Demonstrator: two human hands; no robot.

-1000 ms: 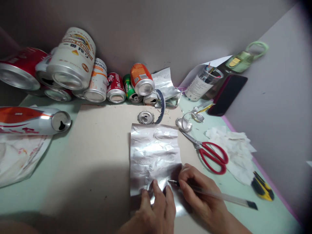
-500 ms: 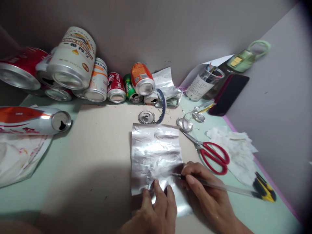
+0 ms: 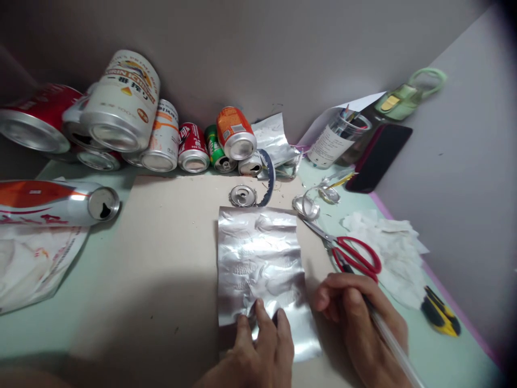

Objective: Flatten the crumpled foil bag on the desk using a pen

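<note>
A silvery metal sheet, embossed with raised patterns, lies on a beige board. My left hand rests on its lower part with the fingers apart, pressing it flat. To the right of the sheet, clear of it, my right hand grips a pen with a clear barrel. The pen's dark front end points up toward the red-handled scissors, which lie just beyond that hand.
Several drink cans stand along the back wall; another can lies at left on a plastic bag. At right are crumpled tissue, a yellow-black cutter, a phone and a pencil cup.
My right hand has lifted the pen off the sheet and moved right, and the pen has swung to point away from me. The left hand has stayed on the sheet.
</note>
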